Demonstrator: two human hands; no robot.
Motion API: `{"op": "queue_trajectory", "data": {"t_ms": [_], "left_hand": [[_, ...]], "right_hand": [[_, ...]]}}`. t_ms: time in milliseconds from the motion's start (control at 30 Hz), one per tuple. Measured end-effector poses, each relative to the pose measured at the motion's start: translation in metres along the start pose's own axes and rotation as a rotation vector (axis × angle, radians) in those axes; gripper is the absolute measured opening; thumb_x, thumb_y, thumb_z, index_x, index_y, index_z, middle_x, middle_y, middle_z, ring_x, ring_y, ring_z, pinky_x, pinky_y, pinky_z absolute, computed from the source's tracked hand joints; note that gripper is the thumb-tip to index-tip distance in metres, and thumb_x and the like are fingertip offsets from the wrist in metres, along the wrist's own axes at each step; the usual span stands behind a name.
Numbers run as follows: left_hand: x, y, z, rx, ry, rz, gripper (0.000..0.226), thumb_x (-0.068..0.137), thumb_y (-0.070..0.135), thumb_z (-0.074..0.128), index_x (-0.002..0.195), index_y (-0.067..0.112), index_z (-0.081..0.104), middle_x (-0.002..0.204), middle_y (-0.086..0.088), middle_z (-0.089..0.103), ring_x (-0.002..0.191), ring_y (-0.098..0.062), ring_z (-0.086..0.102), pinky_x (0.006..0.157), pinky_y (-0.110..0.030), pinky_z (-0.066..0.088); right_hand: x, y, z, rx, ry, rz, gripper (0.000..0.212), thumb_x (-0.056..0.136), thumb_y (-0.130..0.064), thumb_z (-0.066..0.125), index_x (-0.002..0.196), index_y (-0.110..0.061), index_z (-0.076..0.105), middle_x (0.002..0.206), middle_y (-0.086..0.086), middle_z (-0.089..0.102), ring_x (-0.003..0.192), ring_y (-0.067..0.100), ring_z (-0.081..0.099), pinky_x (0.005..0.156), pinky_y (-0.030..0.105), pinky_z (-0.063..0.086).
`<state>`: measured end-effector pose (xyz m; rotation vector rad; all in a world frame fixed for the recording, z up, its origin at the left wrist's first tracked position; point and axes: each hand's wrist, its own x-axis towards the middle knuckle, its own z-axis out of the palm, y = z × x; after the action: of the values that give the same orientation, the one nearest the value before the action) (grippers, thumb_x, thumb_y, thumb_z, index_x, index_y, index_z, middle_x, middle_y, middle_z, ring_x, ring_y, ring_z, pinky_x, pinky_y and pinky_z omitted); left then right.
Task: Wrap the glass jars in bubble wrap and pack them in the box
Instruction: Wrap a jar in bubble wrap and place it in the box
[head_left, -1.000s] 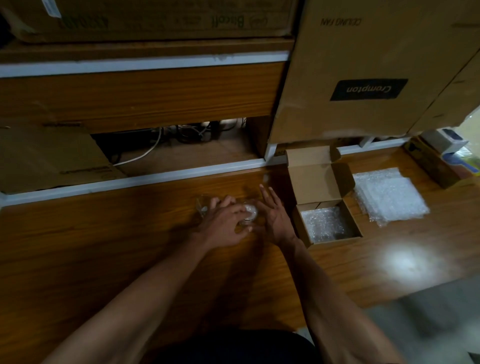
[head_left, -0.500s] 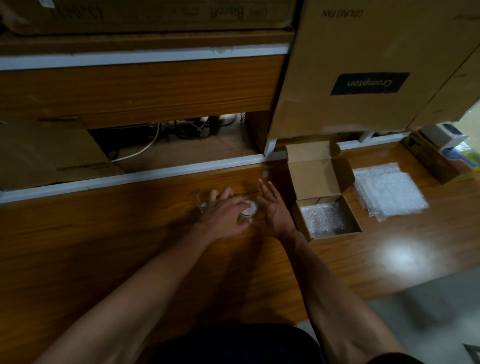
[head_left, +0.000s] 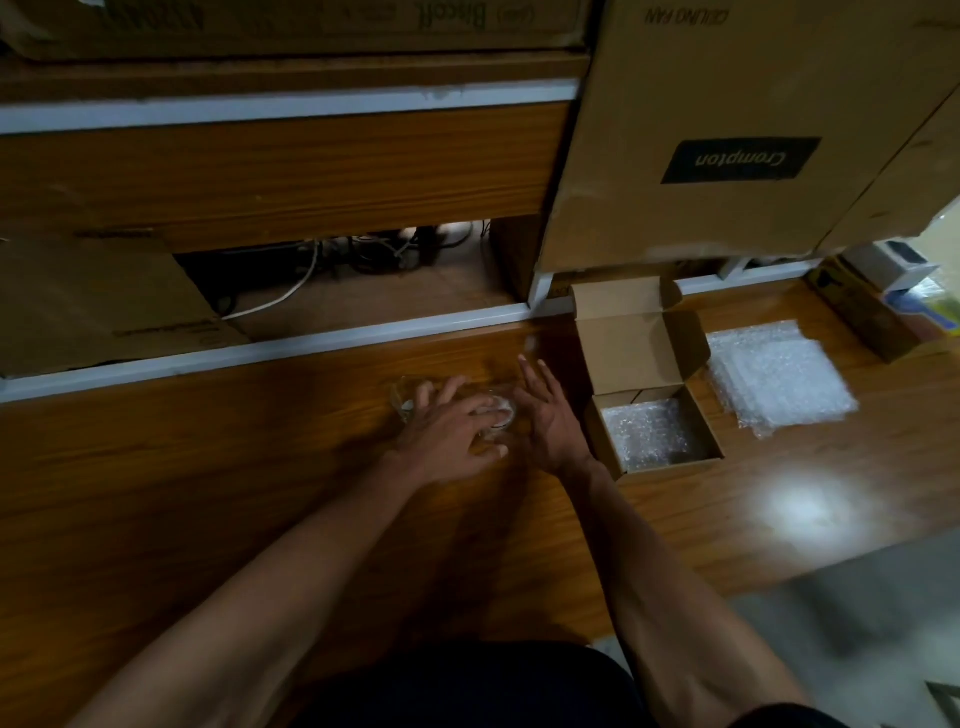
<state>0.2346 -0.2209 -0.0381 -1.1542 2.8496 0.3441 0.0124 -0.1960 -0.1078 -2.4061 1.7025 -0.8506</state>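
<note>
A: Forearms come up from the bottom edge, both reaching onto the wooden table (head_left: 208, 493). Left hand (head_left: 452, 436) lies palm-down on top of the jar (head_left: 496, 415), fingers spread and bent loosely over it, thumb low on its near side.

B: Gripping it?

A: Looks more like pressing or rolling than a full grip. Jar lies on its side under that palm, whitish end showing at the thumb side. Clear bubble wrap (head_left: 402, 397) pokes out past the left fingertips; hard to tell how much of the jar is covered.

B: Right hand?

A: Right hand (head_left: 548, 421) sits just beside the jar's end, fingers straight and fanned, holding nothing, heel touching the table.

B: Box?

A: Small cardboard box (head_left: 613, 457) just to the right of the right hand, lid flap standing up at the back, bubble wrap lining the inside. Further right, apart from the box, a stack of bubble wrap sheets (head_left: 779, 379) flat on the table.

B: Beyond the hands?

A: White trim strip, then a recess with cables (head_left: 311, 270). Big carton (head_left: 737, 130) stands behind the small box, black label upside down.
</note>
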Motion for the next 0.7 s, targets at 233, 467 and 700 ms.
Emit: {"op": "queue_trajectory", "data": {"t_ms": [233,467,700], "left_hand": [[-0.006,0.001,0.001,-0.016,0.026,0.020,0.063,0.098,0.071,0.043,0.155,0.044,0.043,0.167,0.017,0.032,0.157,-0.025,0.009,0.115,-0.063,0.011],[-0.005,-0.003,-0.006,0.033,0.113,0.057,0.051,0.098,0.067,0.044,0.135,0.040,0.066,0.151,0.015,0.055,0.154,-0.021,0.020,0.114,-0.059,0.014],[-0.004,-0.006,0.000,0.023,0.170,0.028,0.050,0.095,0.067,0.047,0.126,0.036,0.071,0.135,0.016,0.064,0.147,-0.017,0.031,0.113,-0.058,0.020]], "right_hand": [[-0.001,0.001,0.001,-0.009,-0.024,0.016,0.068,0.094,-0.056,0.069,0.150,-0.019,0.055,0.167,0.010,0.036,0.162,0.026,0.012,0.128,0.058,0.015],[-0.002,0.002,0.002,0.015,0.009,-0.020,0.069,0.095,-0.060,0.063,0.150,-0.019,0.054,0.167,0.009,0.036,0.161,0.027,0.015,0.127,0.061,0.017],[-0.003,-0.003,0.000,0.031,-0.018,0.005,0.071,0.095,-0.062,0.060,0.152,-0.022,0.051,0.171,0.004,0.029,0.162,0.027,0.013,0.127,0.062,0.017]]}}
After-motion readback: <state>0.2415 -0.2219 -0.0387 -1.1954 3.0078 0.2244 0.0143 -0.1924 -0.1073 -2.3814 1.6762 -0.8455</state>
